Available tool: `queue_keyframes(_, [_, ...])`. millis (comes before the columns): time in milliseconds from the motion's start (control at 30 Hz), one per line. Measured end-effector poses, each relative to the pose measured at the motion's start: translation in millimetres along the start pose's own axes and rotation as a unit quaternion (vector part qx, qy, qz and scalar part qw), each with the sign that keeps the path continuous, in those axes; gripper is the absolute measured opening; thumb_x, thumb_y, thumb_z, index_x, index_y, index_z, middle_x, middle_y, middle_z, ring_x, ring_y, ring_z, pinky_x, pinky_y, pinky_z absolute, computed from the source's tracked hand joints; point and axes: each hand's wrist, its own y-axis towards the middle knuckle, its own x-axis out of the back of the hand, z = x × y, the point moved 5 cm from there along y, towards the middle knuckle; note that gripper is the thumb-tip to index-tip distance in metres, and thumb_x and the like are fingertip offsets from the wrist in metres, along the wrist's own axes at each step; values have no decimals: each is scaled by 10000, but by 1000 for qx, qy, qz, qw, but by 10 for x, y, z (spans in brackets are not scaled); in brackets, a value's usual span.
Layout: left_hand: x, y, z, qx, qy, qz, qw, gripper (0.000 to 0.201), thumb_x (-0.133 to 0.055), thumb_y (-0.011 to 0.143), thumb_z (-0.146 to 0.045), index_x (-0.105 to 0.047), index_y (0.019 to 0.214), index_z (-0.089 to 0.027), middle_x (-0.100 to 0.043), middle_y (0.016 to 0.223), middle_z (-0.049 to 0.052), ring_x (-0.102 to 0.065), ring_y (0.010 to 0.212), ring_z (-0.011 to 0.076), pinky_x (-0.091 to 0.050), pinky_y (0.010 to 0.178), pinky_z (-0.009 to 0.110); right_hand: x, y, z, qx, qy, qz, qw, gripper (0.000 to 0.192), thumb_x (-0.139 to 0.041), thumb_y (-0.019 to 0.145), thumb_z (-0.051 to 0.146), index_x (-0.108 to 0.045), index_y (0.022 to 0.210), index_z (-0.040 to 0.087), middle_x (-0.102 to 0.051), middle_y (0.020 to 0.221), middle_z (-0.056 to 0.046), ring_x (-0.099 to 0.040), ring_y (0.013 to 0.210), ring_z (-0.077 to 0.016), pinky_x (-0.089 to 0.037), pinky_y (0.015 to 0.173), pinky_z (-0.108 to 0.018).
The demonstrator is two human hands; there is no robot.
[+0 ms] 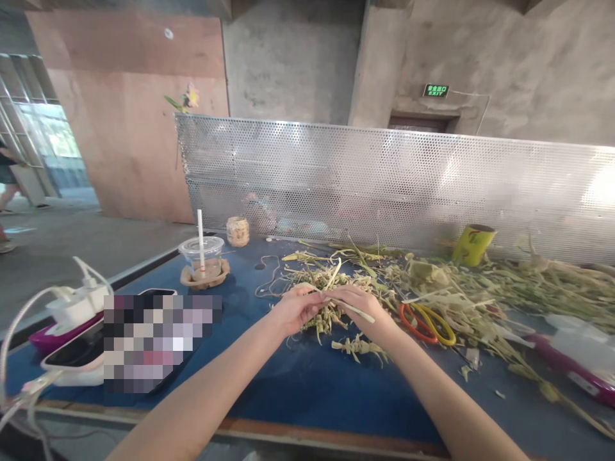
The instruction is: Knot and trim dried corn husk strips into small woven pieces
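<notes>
Both hands meet over the blue desk [307, 384] — the left hand [296, 309] and right hand [361, 308] each pinch shut on a pale dried leaf strip [346, 306] above a woven leaf bundle [323, 317]; seemingly mid-weave, the next fold needs steady tension. Scissors [427, 322] lie just beside.

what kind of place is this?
Probably a makeshift craft bench in a bare concrete building. Raw concrete walls with a green exit sign, a perforated metal screen behind a blue table, and both hands working dried leaf strips beside scissors.
</notes>
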Motion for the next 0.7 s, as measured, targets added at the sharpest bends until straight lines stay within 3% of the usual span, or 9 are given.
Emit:
queue_keyframes(167, [-23,-47,-17,4,2,13,1000,188,-648,681,-40,-568,850,-61,-620,627,64,-592,546,83,-381,369,90,46,13,81,23,-23,45,998,308,-338,878,174,-511,1133,192,-576,1008,-106,-548,960,-171,-483,823,-325])
queue_keyframes(267, [-35,-91,-53,-2,3,18,1000,323,-653,676,-42,-536,975,-76,-612,636,40,-566,499,70,-373,359,106,99,15,107,-16,4,62,998,275,-368,875,194,-495,1118,208,-569,1009,-87,-550,944,-158,-478,809,-310])
queue_keyframes(367, [-51,-122,-89,-11,4,21,1000,409,-664,672,-53,-498,1045,-83,-618,683,37,-537,465,50,-366,353,111,117,5,77,-63,38,48,996,194,-412,864,210,-512,1029,208,-581,969,-61,-554,904,-148,-469,776,-293])
queue_keyframes(533, [-72,-142,-111,-31,17,15,999,543,-672,666,-54,-426,1149,-89,-608,712,30,-501,426,30,-348,337,122,85,19,28,-64,101,-19,993,119,-469,835,265,-551,802,185,-594,816,-53,-558,791,-147,-449,715,-283])
queue_keyframes(700, [-97,-176,-141,-91,39,6,995,875,-748,567,-64,-271,1299,-113,-587,715,12,-544,451,81,-391,362,182,-12,26,-158,-240,220,-50,944,268,-585,717,392,-489,591,176,-518,549,18,-460,477,-87,-372,458,-214])
